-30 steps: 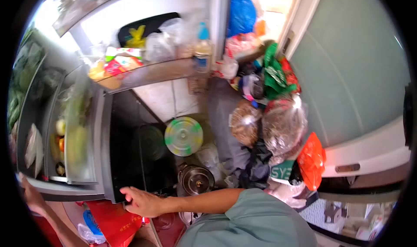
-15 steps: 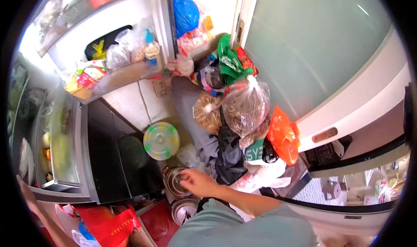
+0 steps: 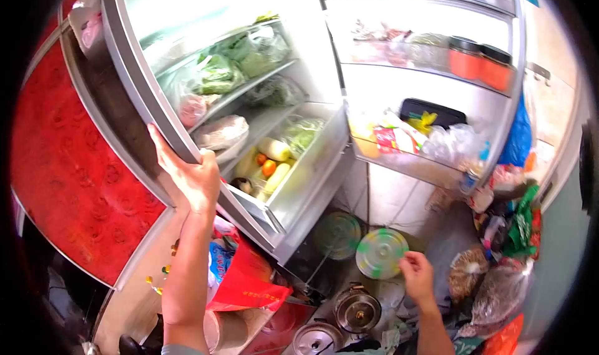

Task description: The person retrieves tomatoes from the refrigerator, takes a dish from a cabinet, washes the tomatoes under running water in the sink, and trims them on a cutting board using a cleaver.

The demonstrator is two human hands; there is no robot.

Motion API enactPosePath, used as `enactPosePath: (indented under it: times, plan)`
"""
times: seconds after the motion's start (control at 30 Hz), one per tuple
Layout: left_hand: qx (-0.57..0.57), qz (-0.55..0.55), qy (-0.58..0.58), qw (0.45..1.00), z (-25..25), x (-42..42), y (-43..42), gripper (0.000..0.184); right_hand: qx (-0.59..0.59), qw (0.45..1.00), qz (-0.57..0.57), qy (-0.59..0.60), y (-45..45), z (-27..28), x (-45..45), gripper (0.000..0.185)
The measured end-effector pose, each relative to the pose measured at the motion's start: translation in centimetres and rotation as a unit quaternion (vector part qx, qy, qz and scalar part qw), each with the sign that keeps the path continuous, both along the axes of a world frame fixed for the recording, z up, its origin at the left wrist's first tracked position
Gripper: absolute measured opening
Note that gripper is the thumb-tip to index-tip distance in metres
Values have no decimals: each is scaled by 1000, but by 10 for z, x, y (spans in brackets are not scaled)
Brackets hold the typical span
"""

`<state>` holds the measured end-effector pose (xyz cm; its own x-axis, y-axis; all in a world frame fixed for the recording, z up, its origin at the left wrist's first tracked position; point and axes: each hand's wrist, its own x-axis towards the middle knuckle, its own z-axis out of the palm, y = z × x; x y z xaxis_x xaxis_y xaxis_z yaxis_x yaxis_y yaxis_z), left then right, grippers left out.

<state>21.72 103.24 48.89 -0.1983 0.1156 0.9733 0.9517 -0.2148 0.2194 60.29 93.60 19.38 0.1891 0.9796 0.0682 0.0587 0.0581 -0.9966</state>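
My left hand (image 3: 196,179) lies with fingers spread against the side edge of the open refrigerator (image 3: 134,74), beside its pulled-out drawer (image 3: 312,161). Inside the drawer are a pale long vegetable (image 3: 274,149), orange-red tomatoes (image 3: 269,168) and bagged greens (image 3: 302,133). Bagged leafy greens (image 3: 218,74) fill the shelf above. My right hand (image 3: 418,277) hangs low with loosely bent fingers and nothing visible in them. Its fingertips are by the rim of a round green-and-yellow lid (image 3: 382,253); whether they touch it I cannot tell. A lidded metal pot (image 3: 357,308) stands below.
The refrigerator door (image 3: 430,80) stands open on the right, with red-lidded-looking jars (image 3: 480,60) and bags on its shelves. Several stuffed bags (image 3: 499,292) crowd the floor at right. A red bag (image 3: 249,280) and a second pot (image 3: 317,339) sit at the front.
The view has swung left to the refrigerator's inside. My right hand has left the metal pot and is now by the green-and-yellow lid. My left hand has come fully into view.
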Motion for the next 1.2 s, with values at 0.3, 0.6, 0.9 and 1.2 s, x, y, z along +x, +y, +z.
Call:
enactPosePath:
  times: [0.3, 0.6, 0.9, 1.2]
  plan:
    - [0, 15, -41, 999, 1, -7, 10, 92, 360, 903, 232, 20, 204, 178, -178, 20]
    - [-28, 39, -50, 998, -5, -18, 10, 93, 16, 896, 444, -20, 348, 263, -349, 28]
    - [-29, 69, -61, 995, -7, -19, 10, 94, 130, 878, 421, -189, 365, 270, -357, 21]
    - [-23, 50, -64, 996, -6, -19, 10, 94, 390, 913, 122, 0, 334, 304, -335, 29]
